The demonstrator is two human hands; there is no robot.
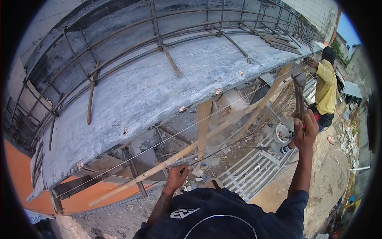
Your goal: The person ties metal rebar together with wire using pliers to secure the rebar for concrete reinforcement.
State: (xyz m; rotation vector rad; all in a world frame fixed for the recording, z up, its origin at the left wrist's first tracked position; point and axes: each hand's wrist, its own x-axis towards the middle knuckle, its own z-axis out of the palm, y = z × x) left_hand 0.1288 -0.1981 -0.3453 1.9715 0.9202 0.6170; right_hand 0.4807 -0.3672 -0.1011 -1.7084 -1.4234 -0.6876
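My right hand (305, 129) is raised at the right, its fingers wrapped round the handles of a rusty pair of pincers (298, 95) that points upward. Lower down, near the centre, my left hand (178, 176) is closed beside a thin dark rod or wire (215, 152) that runs up to the right; what its fingers hold is too small to name. A taut pale string (167, 139) runs along the front edge of a grey board platform (159, 83), beyond both hands.
Rebar cages (159, 40) and loose bars (280, 43) lie on the platform. Bamboo poles (205, 123) prop it. A co-worker in a yellow shirt (326, 85) stands at the right edge. Below are a white bucket (281, 131), a slatted metal frame (248, 169) and rubble.
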